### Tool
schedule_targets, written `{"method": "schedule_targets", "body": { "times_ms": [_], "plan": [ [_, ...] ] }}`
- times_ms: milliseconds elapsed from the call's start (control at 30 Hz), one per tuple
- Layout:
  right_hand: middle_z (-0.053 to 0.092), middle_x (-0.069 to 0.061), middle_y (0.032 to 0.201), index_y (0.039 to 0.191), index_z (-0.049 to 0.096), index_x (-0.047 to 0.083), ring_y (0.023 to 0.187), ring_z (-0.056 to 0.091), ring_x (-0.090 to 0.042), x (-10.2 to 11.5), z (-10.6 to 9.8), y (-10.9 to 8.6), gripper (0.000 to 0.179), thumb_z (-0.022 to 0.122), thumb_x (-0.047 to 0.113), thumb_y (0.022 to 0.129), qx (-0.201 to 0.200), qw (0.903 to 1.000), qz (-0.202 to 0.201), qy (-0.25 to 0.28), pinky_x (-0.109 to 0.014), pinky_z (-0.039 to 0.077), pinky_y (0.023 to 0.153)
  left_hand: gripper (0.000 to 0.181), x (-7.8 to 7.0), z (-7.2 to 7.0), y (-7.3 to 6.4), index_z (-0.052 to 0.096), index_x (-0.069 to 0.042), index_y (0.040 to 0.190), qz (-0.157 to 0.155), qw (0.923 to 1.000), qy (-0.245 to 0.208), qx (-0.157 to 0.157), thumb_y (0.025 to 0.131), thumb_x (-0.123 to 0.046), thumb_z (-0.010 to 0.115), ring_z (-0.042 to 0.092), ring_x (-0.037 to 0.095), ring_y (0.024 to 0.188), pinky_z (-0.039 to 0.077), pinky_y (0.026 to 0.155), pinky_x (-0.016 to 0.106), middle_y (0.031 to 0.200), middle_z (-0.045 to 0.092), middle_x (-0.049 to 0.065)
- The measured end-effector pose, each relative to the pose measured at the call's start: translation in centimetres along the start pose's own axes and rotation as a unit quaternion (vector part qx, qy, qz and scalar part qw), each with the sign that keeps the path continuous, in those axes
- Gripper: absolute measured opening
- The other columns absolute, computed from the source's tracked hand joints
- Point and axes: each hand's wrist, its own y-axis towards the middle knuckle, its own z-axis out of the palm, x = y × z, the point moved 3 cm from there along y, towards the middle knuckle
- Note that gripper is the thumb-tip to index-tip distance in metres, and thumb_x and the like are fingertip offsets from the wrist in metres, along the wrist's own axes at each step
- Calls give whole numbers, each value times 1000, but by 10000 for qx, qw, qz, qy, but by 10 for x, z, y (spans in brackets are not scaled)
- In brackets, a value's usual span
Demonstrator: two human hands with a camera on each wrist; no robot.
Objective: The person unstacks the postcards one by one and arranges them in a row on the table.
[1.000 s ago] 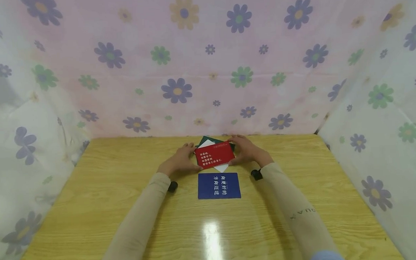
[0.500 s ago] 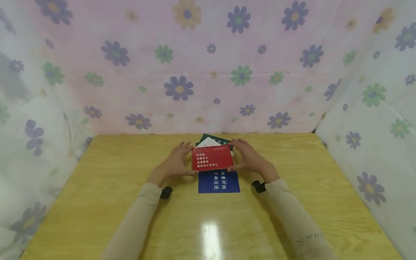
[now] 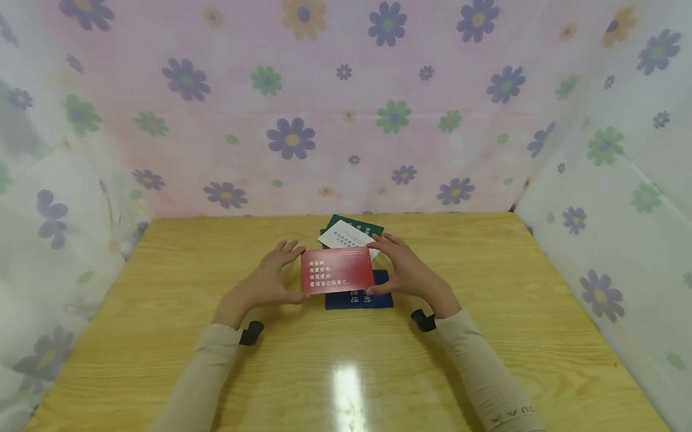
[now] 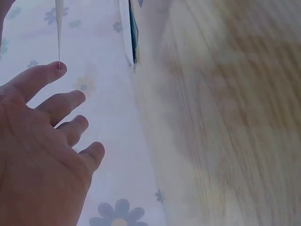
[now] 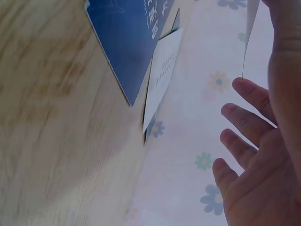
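Note:
Between both hands a red card (image 3: 338, 270) with white writing is held up above the table. My left hand (image 3: 266, 279) pinches its left edge between thumb and index finger, and my right hand (image 3: 407, 269) pinches the right edge likewise. In both wrist views the card shows as a thin pale sheet (image 4: 59, 28) meeting the index fingertip, the other fingers spread free. Below the red card lies a blue card (image 3: 357, 299), partly hidden by it. Just behind, a white card (image 3: 345, 233) rests askew on a dark green card (image 3: 337, 221).
The wooden table (image 3: 156, 350) reaches back to a flowered curtain (image 3: 331, 115), which also hangs at both sides. Black wrist mounts (image 3: 423, 320) sit under the forearms. A light glare (image 3: 349, 394) shines on the front of the tabletop.
Both hands have lifted the red card off the white and green cards and brought it nearer and slightly left. It now overlaps the blue card in the head view.

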Motion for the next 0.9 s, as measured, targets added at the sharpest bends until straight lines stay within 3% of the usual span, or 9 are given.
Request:
{"method": "schedule_targets", "body": {
  "times_ms": [267, 533, 900],
  "plan": [
    [33, -11, 165, 151, 47, 11, 156, 17, -36, 8, 10, -3, 99, 90, 51, 72, 156, 9997, -81, -166, -62, 28, 120, 100, 0, -6, -17, 42, 1, 153, 97, 9999, 52, -26, 70, -28, 90, 11, 51, 153, 15, 117, 75, 165, 26, 23],
    [36, -15, 163, 151, 47, 8, 155, 20, -36, 17, 23, -3, 98, 91, 46, 73, 270, 9990, -346, -66, -59, 25, 123, 98, 8, -8, -34, 45, 0, 152, -69, 10000, -23, -3, 69, -25, 91, 10, 52, 152, 15, 116, 76, 165, 27, 24],
    [29, -10, 167, 156, 41, 10, 157, 17, -31, 34, 40, 5, 102, 87, 52, 75, 414, 9981, -58, -460, -52, 18, 127, 98, 23, -13, -46, 42, 2, 152, 85, 9998, 147, -89, 72, -20, 93, 11, 58, 149, 10, 115, 78, 162, 27, 29]
  ]
}}
